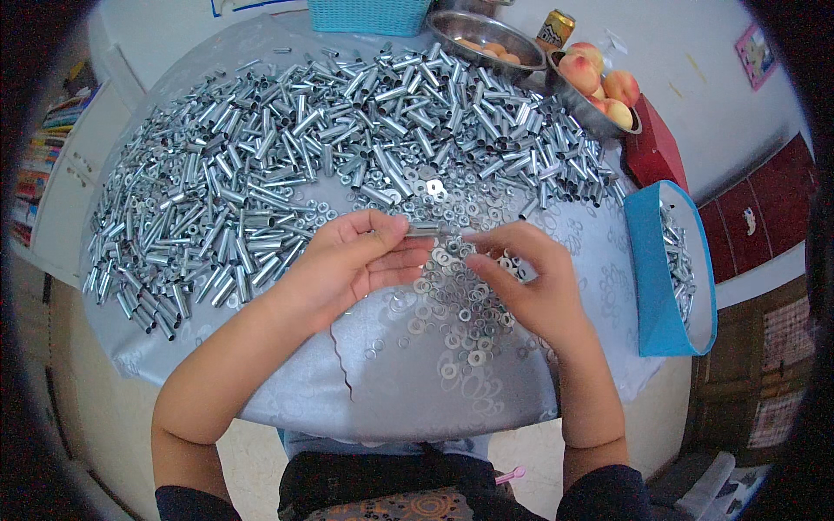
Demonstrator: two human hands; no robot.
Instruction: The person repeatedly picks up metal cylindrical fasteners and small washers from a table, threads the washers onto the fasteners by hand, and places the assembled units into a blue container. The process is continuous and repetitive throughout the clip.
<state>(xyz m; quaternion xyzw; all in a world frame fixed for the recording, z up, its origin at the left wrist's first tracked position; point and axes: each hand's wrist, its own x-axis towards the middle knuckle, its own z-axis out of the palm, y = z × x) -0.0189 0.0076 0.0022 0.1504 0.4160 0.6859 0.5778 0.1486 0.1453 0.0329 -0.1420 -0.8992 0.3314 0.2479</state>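
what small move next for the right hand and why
Probably ease the right hand to the right end of the shiny silver cylindrical metal tube: the left hand holds the tube toward its left end, and the right hand is close beside the other. Whether it holds anything is unclear.

Made out dark lettering on gold-yellow can [556,28], near bowl of peaches [591,120]; too small and soft for me to read through. Saw stack of coloured spines [48,143] at far left, any print blurred on my feed. Pink-framed picture [756,55] at upper right showed me indistinct shapes only. White mark [750,220] on dark-red panel [726,207] at right: could not read it.
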